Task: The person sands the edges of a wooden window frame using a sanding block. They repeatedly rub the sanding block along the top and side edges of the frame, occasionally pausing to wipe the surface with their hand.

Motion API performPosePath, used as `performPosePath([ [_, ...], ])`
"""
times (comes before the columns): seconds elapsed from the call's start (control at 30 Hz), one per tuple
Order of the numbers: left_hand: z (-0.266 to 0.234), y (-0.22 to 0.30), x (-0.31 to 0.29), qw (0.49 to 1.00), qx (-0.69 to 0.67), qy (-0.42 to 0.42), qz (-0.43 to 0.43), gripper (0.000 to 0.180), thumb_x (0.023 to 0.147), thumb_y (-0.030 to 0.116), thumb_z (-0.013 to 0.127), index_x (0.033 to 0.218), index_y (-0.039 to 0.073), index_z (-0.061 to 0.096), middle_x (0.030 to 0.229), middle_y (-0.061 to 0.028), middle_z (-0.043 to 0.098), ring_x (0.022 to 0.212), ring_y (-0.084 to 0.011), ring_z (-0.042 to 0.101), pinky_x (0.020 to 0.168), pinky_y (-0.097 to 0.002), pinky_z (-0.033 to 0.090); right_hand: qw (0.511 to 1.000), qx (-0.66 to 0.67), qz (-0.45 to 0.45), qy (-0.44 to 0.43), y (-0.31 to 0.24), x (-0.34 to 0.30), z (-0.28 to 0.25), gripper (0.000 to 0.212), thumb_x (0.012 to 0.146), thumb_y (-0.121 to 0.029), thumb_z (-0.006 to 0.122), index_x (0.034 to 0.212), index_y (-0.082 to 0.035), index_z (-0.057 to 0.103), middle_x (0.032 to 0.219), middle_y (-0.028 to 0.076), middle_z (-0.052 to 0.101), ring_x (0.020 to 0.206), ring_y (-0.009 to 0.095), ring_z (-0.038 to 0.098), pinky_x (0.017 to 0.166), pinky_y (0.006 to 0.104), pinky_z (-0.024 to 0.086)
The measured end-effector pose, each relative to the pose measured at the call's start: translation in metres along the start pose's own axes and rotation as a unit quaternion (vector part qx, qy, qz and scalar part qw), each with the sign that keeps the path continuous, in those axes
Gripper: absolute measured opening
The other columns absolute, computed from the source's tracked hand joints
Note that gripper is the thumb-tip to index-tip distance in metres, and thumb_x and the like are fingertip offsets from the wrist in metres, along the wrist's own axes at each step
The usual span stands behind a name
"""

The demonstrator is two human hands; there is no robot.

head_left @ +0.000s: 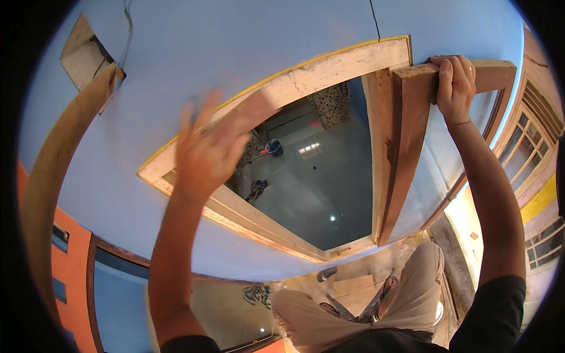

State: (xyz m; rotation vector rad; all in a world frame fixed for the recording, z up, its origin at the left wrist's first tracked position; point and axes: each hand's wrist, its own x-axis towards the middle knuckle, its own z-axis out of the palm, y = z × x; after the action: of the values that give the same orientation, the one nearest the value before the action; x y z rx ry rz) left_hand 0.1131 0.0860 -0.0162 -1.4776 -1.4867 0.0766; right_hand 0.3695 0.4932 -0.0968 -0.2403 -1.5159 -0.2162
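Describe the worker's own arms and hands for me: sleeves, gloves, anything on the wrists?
The left sleeve and right sleeve are black, stopping near the elbows; the forearms are bare. The left hand and right hand are ungloved. A thin line crosses the right wrist; crease or cord, I cannot tell. Blur hides finer detail on the left hand.

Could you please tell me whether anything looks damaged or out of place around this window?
Two things stand out: the pale window frame has a dark, crack-like line across its upper piece, and what looks like an open recess in the blue wall, at upper left, seems unfinished.
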Motion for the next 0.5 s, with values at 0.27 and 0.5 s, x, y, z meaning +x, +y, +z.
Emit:
performPosePath([
  [0.27,0.026,0.048,0.074,0.996,-0.064,0.063,0.000,0.038,0.097,0.034,0.073,0.130,0.015,0.077,0.147,-0.0084,0.067,0.143,-0.0361,0.054,0.120,-0.0611,0.037,1.000,-0.011,-0.006,0.014,-0.006,0.000,0.010,0.031,0.107,-0.018,0.051,0.093,-0.005,0.076,0.086,0.008,0.063,0.091,0.031,0.060,0.094,0.0429,0.045],
  [0.5,0.004,0.024,0.035,0.998,-0.043,0.044,-0.009,0.038,0.093,0.028,0.077,0.129,0.016,0.077,0.147,-0.0076,0.068,0.142,-0.0383,0.055,0.119,-0.0603,0.038,1.000,0.009,-0.006,-0.020,0.001,0.001,0.001,0.030,0.107,-0.018,0.051,0.094,-0.006,0.076,0.086,0.008,0.063,0.091,0.030,0.061,0.094,0.0426,0.046],
])
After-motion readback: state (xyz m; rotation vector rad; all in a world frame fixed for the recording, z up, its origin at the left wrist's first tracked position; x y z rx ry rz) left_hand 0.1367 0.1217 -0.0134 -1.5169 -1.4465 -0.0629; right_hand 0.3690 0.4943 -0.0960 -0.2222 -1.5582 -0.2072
